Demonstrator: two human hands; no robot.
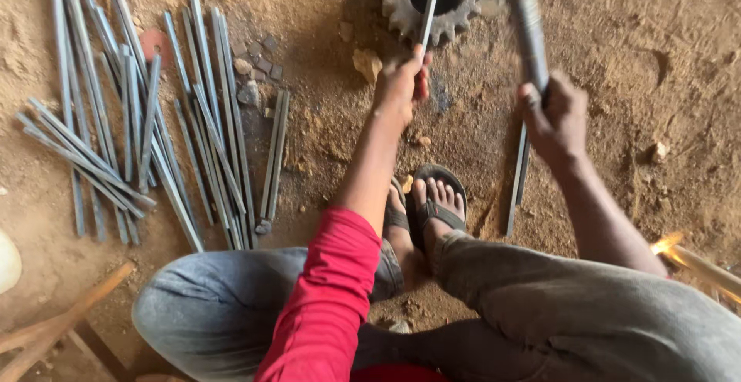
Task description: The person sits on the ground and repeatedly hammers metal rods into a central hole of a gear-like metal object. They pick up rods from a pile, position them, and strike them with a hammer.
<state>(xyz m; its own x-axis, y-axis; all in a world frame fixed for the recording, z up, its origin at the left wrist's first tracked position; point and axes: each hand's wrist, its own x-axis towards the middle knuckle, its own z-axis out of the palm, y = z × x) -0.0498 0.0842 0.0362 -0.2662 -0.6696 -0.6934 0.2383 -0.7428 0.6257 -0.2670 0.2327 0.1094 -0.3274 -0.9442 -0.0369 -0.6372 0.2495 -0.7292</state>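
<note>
My left hand [400,85] grips a thin grey metal rod [431,8] whose far end reaches over the dark hole of a toothed gear wheel [401,8] lying on the dirt floor. My right hand [557,120] is closed around the grey handle of a hammer [531,35], and the blurred hammer head is raised at the top edge, just right of the gear. My sandalled feet [428,204] rest on the ground below both hands.
Several grey metal rods [139,120] lie in loose piles on the dirt at left. Two more rods [519,181] lie under my right wrist. Small stones [258,65] sit near the gear. Wooden sticks [54,324] cross the lower left corner.
</note>
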